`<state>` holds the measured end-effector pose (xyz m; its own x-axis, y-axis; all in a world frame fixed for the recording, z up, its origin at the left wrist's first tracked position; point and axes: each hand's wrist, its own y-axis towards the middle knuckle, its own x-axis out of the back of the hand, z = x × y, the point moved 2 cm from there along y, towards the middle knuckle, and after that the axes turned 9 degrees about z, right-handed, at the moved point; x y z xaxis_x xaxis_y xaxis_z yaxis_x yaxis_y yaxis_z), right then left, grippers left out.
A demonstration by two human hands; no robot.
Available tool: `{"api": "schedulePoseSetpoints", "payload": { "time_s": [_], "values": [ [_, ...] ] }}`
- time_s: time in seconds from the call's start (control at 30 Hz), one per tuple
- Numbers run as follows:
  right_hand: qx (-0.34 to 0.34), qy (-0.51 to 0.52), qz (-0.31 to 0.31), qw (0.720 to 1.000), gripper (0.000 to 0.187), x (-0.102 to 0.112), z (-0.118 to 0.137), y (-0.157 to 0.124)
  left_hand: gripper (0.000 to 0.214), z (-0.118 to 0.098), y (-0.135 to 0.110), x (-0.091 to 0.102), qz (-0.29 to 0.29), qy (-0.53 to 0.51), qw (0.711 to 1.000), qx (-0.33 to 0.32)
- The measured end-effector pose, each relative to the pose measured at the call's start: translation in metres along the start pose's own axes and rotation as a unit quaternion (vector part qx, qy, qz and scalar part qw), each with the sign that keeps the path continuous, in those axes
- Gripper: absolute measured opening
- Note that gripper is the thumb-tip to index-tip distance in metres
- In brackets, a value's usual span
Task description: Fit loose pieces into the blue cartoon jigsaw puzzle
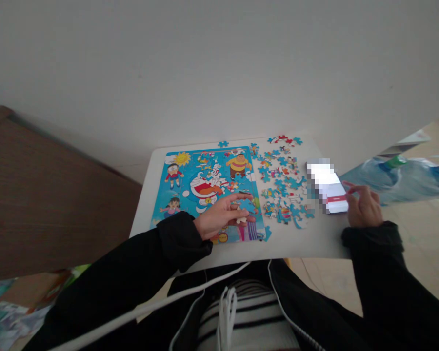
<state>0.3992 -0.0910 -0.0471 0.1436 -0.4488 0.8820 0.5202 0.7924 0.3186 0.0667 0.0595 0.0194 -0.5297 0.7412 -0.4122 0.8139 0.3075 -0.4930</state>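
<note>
My left hand [227,213] is over the lower part of a puzzle board [161,204], its fingers curled around several puzzle pieces [242,221]. The board shows a large blue-and-white cartoon cat [201,187] with smaller figures around it; my left hand hides part of the lower right. To the right, my right hand [364,207] is at the edge of a phone [336,207] with a lit screen, index finger stretched toward it and the other fingers curled. Whether the fingertip touches the screen is unclear. Nothing is held in that hand.
Loose puzzle pieces [283,187] lie between board and phone on a small white table [314,243] against a wall [219,73]. Wrapped plastic bottles [398,178] stand on the floor at right. A brown wooden panel [58,195] is at left; a white cable [161,300] crosses my lap.
</note>
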Motion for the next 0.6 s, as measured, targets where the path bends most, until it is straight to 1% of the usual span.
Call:
{"api": "schedulePoseSetpoints", "payload": {
  "time_s": [0.13,0.23,0.47,0.6],
  "values": [
    [-0.005,0.005,0.042,0.999,0.012,-0.007,-0.01,0.008,0.038,0.001,0.0,0.0,-0.004,0.001,1.0,0.005],
    [-0.003,0.006,0.056,0.998,0.013,-0.008,-0.009,0.008,0.038,0.001,0.001,0.001,-0.003,-0.002,1.0,0.004],
    [0.044,0.016,0.052,0.998,0.009,-0.003,0.011,0.005,0.04,0.0,0.002,0.001,-0.004,-0.007,1.0,0.004],
    [0.057,0.02,0.051,0.997,0.009,-0.005,0.013,0.006,0.04,0.001,0.001,0.001,-0.003,-0.007,1.0,0.002]
  ]
}}
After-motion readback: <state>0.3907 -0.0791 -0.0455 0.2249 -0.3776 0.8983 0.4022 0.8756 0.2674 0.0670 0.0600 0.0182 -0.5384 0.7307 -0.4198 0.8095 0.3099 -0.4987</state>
